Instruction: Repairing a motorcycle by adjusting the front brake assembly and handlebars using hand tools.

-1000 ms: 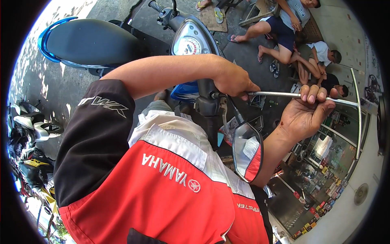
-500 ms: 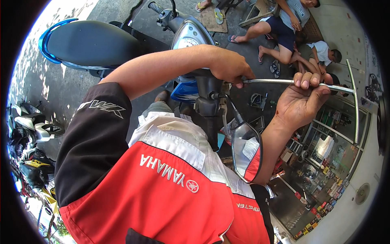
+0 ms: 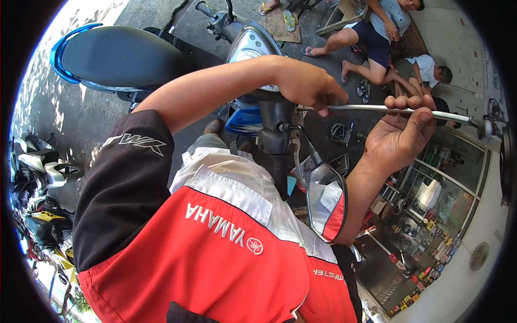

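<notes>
A long silver T-handle wrench point(image 3: 366, 108) lies roughly level across the upper right. My right hand point(image 3: 401, 132) is closed round its shaft, fingers over the top and thumb in front. Past this hand, the crossbar looks foreshortened and blurred. My left hand point(image 3: 312, 89) is bent down with its fingers closed at the shaft's other end; the very tip is partly hidden by them. Below the hands stand the motorcycle's black handlebar grip point(image 3: 278, 169) and a mirror point(image 3: 326, 202), which reflects red and white cloth. Blue bodywork point(image 3: 245, 121) shows beneath my left forearm.
The motorcycle's long black seat point(image 3: 124, 56) extends to the upper left. Two people point(image 3: 371, 46) sit at the upper right, near loose slippers. A glass display case point(image 3: 431, 199) with small packages stands at the right. Several parked motorcycles point(image 3: 48, 220) line the left side.
The wrench has turned about its shaft, so its crossbar, earlier seen at full length, now looks short and blurred. My right fingers have rolled on the shaft; my left fingers have shifted slightly right.
</notes>
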The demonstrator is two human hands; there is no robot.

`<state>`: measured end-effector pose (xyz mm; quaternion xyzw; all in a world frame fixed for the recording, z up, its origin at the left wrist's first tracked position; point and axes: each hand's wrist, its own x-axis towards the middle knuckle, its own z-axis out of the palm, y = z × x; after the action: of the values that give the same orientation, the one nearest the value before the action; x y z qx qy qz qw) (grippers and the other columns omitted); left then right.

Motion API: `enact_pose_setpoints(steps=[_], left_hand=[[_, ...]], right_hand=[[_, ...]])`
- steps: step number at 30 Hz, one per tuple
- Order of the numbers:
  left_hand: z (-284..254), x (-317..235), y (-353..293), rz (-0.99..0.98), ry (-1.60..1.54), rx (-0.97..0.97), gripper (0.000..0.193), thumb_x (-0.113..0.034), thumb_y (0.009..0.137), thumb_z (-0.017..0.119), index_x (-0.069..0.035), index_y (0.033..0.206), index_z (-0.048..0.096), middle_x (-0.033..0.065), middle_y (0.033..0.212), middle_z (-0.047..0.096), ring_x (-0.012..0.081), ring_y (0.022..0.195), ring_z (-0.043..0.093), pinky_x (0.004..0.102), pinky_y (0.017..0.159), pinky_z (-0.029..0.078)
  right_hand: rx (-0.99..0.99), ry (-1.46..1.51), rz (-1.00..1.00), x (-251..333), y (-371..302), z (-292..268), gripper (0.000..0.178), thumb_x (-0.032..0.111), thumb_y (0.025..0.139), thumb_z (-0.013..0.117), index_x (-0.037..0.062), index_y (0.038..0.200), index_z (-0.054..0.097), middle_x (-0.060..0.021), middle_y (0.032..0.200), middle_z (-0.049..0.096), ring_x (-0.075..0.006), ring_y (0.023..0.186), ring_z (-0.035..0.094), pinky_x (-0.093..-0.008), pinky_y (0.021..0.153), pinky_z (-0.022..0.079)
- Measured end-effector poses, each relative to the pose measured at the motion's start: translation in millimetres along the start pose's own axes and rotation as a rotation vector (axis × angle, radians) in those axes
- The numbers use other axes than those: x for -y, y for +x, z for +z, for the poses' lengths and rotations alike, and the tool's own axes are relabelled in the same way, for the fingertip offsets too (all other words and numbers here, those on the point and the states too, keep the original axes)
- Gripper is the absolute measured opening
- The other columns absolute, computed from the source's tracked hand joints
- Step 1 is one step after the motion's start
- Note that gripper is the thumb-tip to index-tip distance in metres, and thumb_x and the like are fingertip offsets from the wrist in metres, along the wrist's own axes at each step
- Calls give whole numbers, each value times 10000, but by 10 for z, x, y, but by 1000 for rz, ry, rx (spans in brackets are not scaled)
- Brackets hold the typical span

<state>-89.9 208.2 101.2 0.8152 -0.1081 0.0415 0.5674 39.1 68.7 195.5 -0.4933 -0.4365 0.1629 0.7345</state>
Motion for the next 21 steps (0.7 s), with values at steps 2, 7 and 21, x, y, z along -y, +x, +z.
enact_pose_setpoints(steps=[2, 7, 21], left_hand=[[19, 74, 43, 97, -23, -63, 171, -76, 919, 660, -12, 1073, 622, 146, 931, 719, 315, 879, 688, 402, 752, 489], [112, 34, 48, 138, 26, -196, 182, -101, 900, 703, -13, 1004, 583, 139, 850, 689, 304, 824, 678, 414, 711, 475], [220, 28, 40, 99, 177, -443, 280, -230, 853, 786, -38, 971, 621, 103, 761, 676, 296, 744, 696, 425, 690, 495]], right_hand=[[10, -18, -14, -23, 10, 4, 314, 248, 1018, 639, 40, 1245, 577, -63, 907, 636, -166, 788, 636, -328, 675, 561], [54, 2, 51, 50, -12, 8, 383, 282, 965, 711, 27, 1219, 579, -64, 1033, 609, -179, 901, 607, -373, 827, 532], [145, 329, 163, -22, 23, 42, 436, 363, 1000, 635, 40, 1284, 567, -45, 1055, 522, -179, 895, 508, -356, 805, 422]])
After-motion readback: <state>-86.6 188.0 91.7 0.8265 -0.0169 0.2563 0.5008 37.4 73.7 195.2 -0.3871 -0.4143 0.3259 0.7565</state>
